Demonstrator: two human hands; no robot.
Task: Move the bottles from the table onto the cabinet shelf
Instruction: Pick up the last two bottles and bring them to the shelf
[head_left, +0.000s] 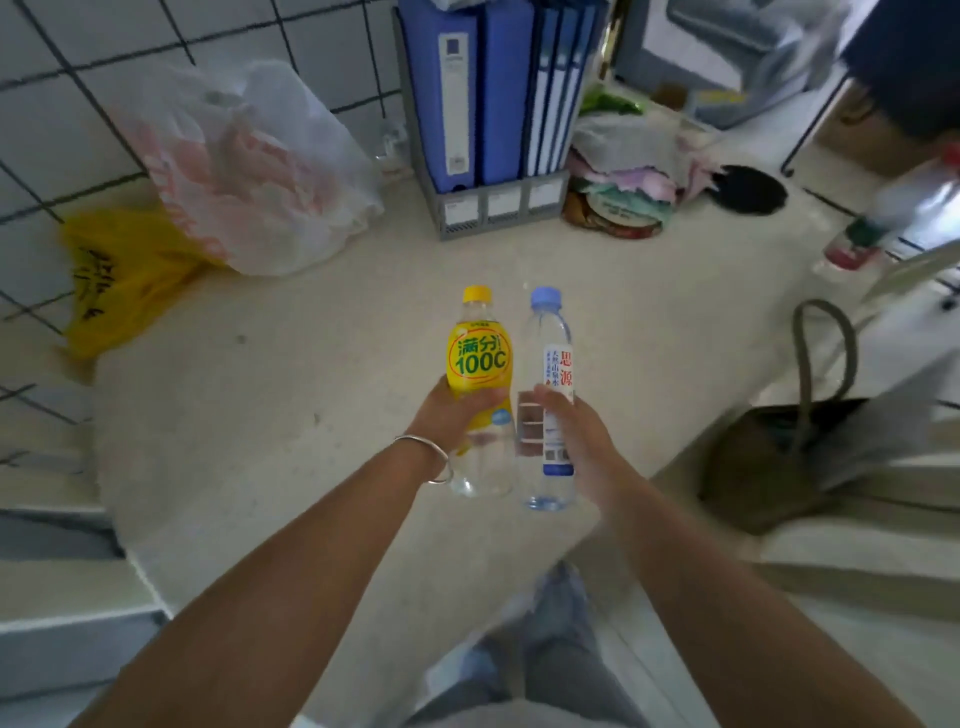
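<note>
Head view: yellow-labelled bottle (478, 364), blue-capped bottle (550, 364)

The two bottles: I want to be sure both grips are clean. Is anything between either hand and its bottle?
Nothing visible. The left hand grips the yellow bottle; the right hand grips the water bottle.

A third bottle (893, 208) at 2 o'clock is motion-blurred, its label unreadable; the binders (488, 78) at 12 o'clock are cropped by the top edge.
</note>
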